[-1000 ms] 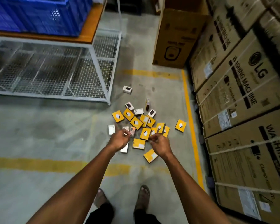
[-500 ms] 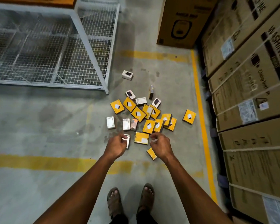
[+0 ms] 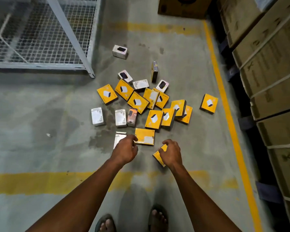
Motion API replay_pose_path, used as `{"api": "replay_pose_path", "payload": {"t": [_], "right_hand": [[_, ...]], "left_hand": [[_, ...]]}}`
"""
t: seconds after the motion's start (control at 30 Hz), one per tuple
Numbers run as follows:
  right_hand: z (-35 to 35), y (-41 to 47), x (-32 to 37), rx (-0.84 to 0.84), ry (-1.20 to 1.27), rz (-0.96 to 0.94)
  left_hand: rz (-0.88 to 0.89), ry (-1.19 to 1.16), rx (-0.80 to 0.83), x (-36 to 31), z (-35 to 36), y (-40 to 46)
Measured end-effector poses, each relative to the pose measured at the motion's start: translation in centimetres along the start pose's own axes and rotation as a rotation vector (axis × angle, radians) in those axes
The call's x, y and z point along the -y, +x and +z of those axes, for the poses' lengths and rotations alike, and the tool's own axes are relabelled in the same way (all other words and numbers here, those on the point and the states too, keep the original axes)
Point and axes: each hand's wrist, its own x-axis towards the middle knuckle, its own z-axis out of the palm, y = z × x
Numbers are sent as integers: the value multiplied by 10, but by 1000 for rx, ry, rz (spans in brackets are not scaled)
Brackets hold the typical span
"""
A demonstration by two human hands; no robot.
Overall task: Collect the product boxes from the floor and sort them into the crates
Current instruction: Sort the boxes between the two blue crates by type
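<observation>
Several yellow product boxes (image 3: 154, 119) and several white ones (image 3: 120, 117) lie scattered on the concrete floor in front of me. My left hand (image 3: 126, 150) hovers low with loosely curled fingers and holds nothing. It sits between a white box (image 3: 118, 138) and a flat yellow box (image 3: 144, 136). My right hand (image 3: 172, 152) lies on the nearest yellow box (image 3: 157, 156), thumb and fingers curled round its upper edge. That box rests tilted on the floor. No crate is in view.
A wire-mesh cage (image 3: 40, 36) with a metal frame stands at the upper left. Large cardboard cartons (image 3: 273, 67) are stacked along the right, behind a yellow floor line (image 3: 224, 97). Another yellow line (image 3: 40, 182) crosses near my sandalled feet (image 3: 157, 218).
The view has dropped closer to the floor and the blue crates have left the frame. Both hands have come down to the nearest boxes, and the right hand now curls over a yellow one.
</observation>
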Motion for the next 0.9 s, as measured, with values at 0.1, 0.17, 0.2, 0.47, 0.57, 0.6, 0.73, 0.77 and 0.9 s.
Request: {"api": "replay_pose_path", "payload": {"t": [0.1,0.17,0.2,0.47,0.57,0.6,0.73,0.77,0.9], "right_hand": [[46,50,-39,47,-21,105],[74,82,-61,94,-58,195],[89,98,-73,103,-74,244],[169,176,-122,44,-59,550],[176,195,-122,59,-91,575],[175,200,-121,52,-101,572],[159,212,-109,-12,-80,507],[155,214,-106,-11,-93,492],[162,209,-105,78,-164,442]], "left_hand": [[51,107,72,30,49,52],[78,198,106,46,75,86],[91,251,115,53,89,103],[213,713,107,98,173,192],[223,752,82,110,193,208],[227,762,87,113,196,215],[198,795,138,114,197,237],[196,796,146,113,197,240],[214,789,158,106,198,243]]}}
